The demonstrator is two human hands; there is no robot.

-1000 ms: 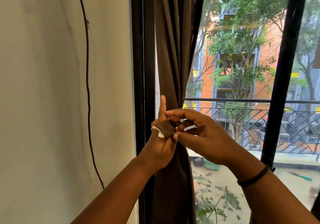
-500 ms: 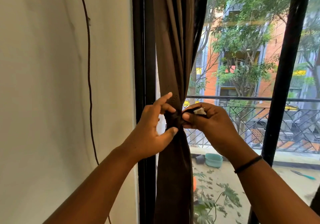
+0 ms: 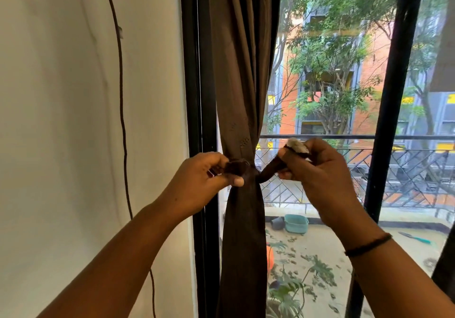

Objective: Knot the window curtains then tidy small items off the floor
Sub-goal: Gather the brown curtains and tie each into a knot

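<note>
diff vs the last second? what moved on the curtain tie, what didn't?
The left hand and right hand, bunched together in front of the gathered brown fabric curtain a second ago, have pulled apart sideways, each gripping one end of the dark brown tie strap, cinching it around the curtain. The white tab went to the right. Unchanged: curtain hanging by the black window frame, black cable.

The curtain [image 3: 242,71] runs out of frame at 12 and 6 o'clock, its top and hem unseen. Where the tie band [image 3: 268,171] circles the gathered cloth, the left hand [image 3: 197,184] covers one end — the fingertips curl out of sight behind it. The right hand [image 3: 320,175] hides most of the other end; only a pale, blurred tip shows above the knuckles. Both forearms are cut off at the lower edge, and the wall cable [image 3: 121,111] leaves at 12 and 6 — ends unseen.
</note>
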